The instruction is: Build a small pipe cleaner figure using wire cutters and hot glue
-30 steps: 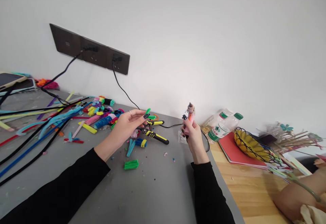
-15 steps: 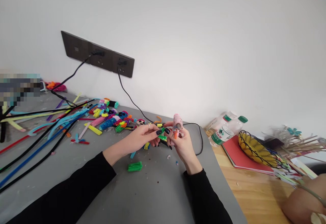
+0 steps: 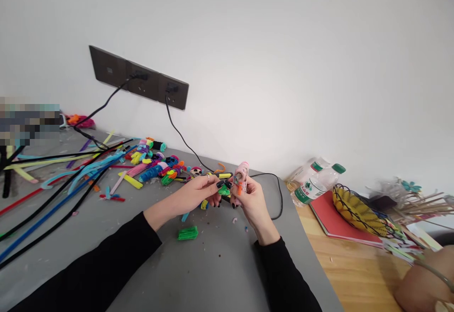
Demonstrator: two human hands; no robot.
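Note:
My left hand (image 3: 198, 192) pinches a small green pipe-cleaner piece (image 3: 224, 191) between thumb and fingers. Close against it, my right hand (image 3: 254, 206) is wrapped round a pink glue gun (image 3: 242, 172) with an orange trigger. The gun's nozzle is hidden, so I cannot tell whether it touches the green piece. A folded green pipe-cleaner bundle (image 3: 187, 233) lies on the grey table (image 3: 220, 279) in front of my hands. Behind my fingers rests a yellow-and-black tool (image 3: 224, 176), partly covered.
Loose pipe cleaners (image 3: 95, 163) and several colourful pipe-cleaner figures (image 3: 152, 171) spread over the left side. A black cord (image 3: 278, 186) loops right of my hands. Plastic bottles (image 3: 314, 182), a red folder (image 3: 328, 220) and a yellow basket (image 3: 358, 212) stand right; someone's arm (image 3: 425, 279) shows lower right.
The glue gun has tilted and shifted slightly left, closer to the green piece. My left hand stays nearly in place. The whole view has shifted slightly.

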